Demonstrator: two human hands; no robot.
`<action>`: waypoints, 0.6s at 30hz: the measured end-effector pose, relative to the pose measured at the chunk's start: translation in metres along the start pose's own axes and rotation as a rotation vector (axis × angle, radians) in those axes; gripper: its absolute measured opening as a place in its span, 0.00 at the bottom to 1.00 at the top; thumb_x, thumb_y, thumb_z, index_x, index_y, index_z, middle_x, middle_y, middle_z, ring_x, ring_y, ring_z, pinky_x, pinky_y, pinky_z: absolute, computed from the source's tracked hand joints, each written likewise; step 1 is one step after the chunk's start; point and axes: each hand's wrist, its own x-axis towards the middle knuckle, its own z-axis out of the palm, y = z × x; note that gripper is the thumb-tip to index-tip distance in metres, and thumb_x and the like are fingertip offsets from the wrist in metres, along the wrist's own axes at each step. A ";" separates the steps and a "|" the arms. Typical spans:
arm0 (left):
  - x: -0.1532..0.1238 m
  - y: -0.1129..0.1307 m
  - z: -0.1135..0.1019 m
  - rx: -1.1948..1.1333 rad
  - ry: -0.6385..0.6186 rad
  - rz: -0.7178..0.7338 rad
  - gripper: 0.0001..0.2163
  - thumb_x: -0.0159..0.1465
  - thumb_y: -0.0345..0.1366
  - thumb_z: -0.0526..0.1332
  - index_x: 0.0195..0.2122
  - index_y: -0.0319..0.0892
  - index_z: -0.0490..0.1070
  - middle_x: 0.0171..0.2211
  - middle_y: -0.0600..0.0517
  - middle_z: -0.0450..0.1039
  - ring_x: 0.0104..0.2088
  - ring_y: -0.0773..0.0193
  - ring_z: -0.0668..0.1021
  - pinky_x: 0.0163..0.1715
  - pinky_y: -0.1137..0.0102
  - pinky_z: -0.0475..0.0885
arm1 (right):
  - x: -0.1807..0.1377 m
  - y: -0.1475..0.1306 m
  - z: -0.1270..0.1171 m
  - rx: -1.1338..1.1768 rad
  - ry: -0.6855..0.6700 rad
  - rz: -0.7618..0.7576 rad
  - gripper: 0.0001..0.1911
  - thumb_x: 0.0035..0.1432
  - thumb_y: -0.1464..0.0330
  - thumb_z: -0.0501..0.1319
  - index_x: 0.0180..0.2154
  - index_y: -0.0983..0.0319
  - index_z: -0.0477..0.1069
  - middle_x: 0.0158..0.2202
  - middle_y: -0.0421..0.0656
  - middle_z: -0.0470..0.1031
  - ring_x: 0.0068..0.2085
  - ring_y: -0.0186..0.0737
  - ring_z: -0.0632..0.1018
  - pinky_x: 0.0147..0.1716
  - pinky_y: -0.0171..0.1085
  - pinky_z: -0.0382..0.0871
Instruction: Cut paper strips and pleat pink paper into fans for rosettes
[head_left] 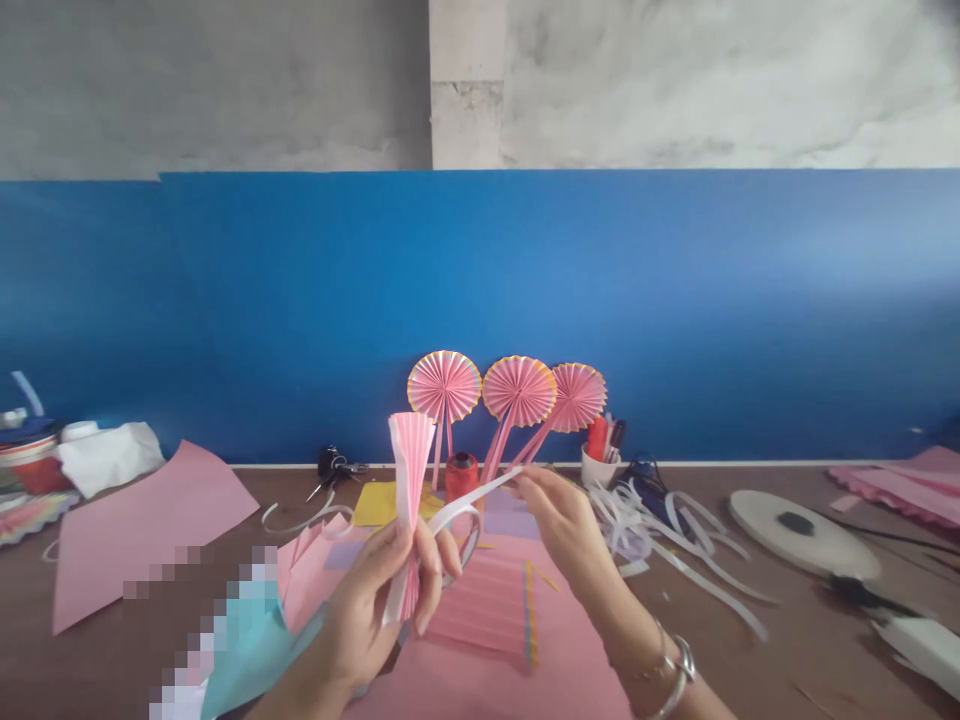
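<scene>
My left hand (375, 590) is closed around a pleated pink paper (414, 450), held upright and pinched at its middle, with its top fanned out. A white band runs along the paper's left edge. A white strip (480, 492) stretches from a loop beside my left fingers to my right hand (559, 510). The end of this strip is pinched between my right fingertips. Whether the loop is a roll of tape I cannot tell. Below lies a creased pink sheet (484, 605) with a yellow and blue edge, on larger pink paper.
Several round pink fans (444, 385) lean against the blue panel (300, 310). A red spool (461, 478), a white cup with pens (600, 467) and keys (341, 467) stand or lie behind my hands. Curled white strips (675, 530) and a white disc (802, 535) are at right.
</scene>
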 end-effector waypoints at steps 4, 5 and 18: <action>0.004 -0.004 -0.001 -0.056 0.049 -0.016 0.15 0.64 0.41 0.57 0.24 0.39 0.71 0.26 0.52 0.74 0.15 0.75 0.67 0.31 0.71 0.64 | -0.006 -0.003 -0.006 -0.655 -0.182 0.031 0.17 0.58 0.71 0.49 0.23 0.62 0.72 0.24 0.46 0.76 0.29 0.43 0.75 0.27 0.36 0.60; 0.005 -0.006 -0.002 -0.077 0.058 -0.040 0.14 0.64 0.41 0.57 0.24 0.39 0.70 0.27 0.52 0.73 0.15 0.75 0.67 0.29 0.72 0.64 | -0.007 -0.004 -0.008 -0.786 -0.211 0.039 0.17 0.57 0.72 0.49 0.21 0.62 0.71 0.24 0.47 0.76 0.29 0.43 0.75 0.27 0.36 0.59; 0.000 -0.001 0.001 -0.143 0.086 -0.214 0.12 0.63 0.39 0.57 0.24 0.38 0.69 0.29 0.52 0.74 0.13 0.77 0.67 0.22 0.76 0.62 | -0.026 -0.011 0.008 -0.384 -0.199 -0.524 0.32 0.54 0.75 0.52 0.61 0.60 0.54 0.59 0.49 0.65 0.59 0.45 0.66 0.57 0.47 0.61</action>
